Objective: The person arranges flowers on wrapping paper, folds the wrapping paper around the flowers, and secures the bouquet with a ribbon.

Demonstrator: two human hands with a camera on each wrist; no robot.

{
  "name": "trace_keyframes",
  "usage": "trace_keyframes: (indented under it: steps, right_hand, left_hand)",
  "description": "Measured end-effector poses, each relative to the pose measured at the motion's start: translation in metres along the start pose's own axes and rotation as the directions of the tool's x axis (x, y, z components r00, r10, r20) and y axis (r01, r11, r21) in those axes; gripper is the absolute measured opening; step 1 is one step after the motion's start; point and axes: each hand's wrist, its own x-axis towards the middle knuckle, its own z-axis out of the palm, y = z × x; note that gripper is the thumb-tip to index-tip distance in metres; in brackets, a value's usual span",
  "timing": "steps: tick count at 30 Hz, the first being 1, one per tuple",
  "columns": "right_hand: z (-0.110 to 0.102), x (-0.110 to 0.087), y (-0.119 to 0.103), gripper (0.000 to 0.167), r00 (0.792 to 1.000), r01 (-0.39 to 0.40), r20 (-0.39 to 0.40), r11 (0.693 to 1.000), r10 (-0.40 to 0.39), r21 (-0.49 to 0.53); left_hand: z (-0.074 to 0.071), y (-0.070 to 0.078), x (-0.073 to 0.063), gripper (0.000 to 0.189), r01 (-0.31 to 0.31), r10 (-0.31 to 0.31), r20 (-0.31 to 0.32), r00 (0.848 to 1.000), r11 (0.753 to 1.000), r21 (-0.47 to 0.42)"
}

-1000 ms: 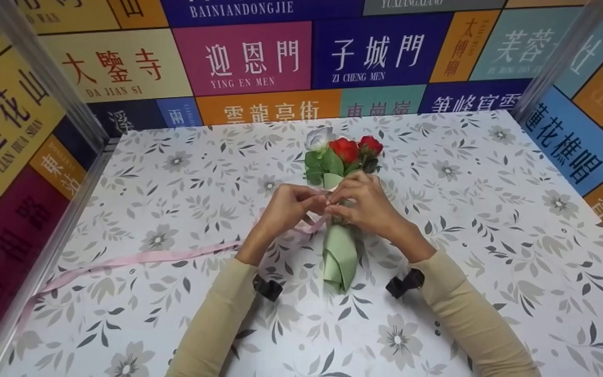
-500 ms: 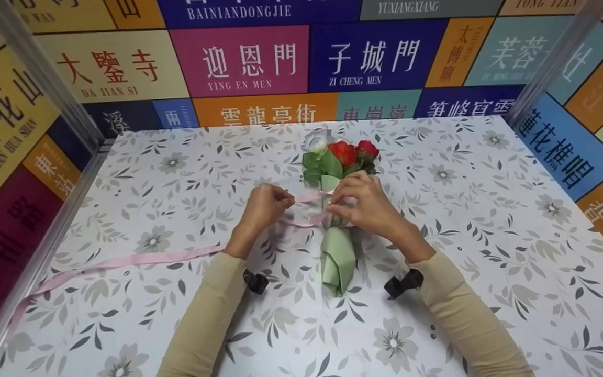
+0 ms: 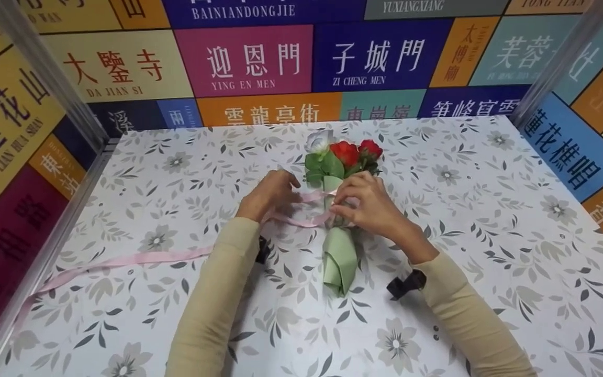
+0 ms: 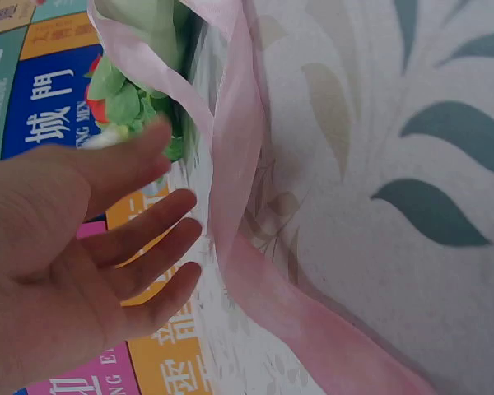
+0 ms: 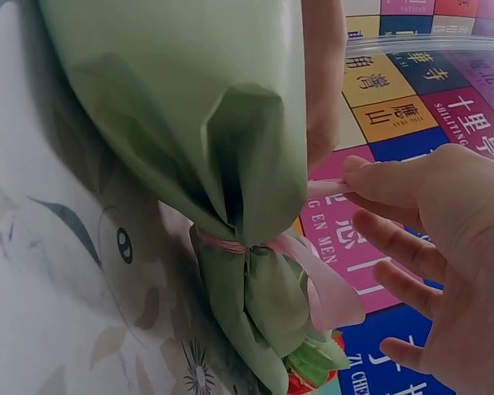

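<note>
A small bouquet in pale green wrapping paper [image 3: 339, 256] lies on the table, with red roses [image 3: 344, 153], a whitish flower [image 3: 319, 140] and green leaves [image 3: 327, 165] at its far end. Pink ribbon [image 5: 329, 284] is cinched around the gathered paper in the right wrist view. My right hand [image 3: 367, 201] pinches a piece of ribbon between thumb and forefinger, over the tied part. Left of the bouquet, my left hand [image 3: 270, 195] has its fingers spread and extended. In the left wrist view, the loose pink ribbon [image 4: 235, 156] hangs just past those fingertips [image 4: 185, 202].
The ribbon's long tail [image 3: 149, 256] runs left to the edge of the floral-patterned table [image 3: 464, 324]. Panels with large printed characters [image 3: 244, 60] stand behind and at both sides. A black wrist camera [image 3: 405, 285] sits on the right sleeve.
Left hand pulled away leftward from the bouquet, drawing ribbon out, then released it and opened with its wrist turned. Right hand keeps its pinch in nearly the same place.
</note>
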Motion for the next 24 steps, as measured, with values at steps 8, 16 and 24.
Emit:
trace_keyframes:
  steps: [8,16,24]
  right_hand:
    - [-0.001,0.0,0.001,0.012,1.0,0.004,0.008,1.0,-0.004,0.004]
    - [-0.002,-0.001,0.0,0.011,1.0,-0.008,0.026,1.0,0.008,0.026]
    - [-0.002,0.001,0.002,0.009,0.999,-0.026,0.021,0.999,0.025,0.025]
  left_hand:
    - [0.011,-0.007,0.004,0.016,-0.029,0.029,0.003,1.0,0.995,0.094]
    - [0.002,-0.01,-0.011,0.017,-0.002,0.004,0.026,1.0,0.996,-0.086]
    - [-0.014,-0.006,-0.043,0.027,0.055,0.015,0.218,0.976,0.949,-0.31]
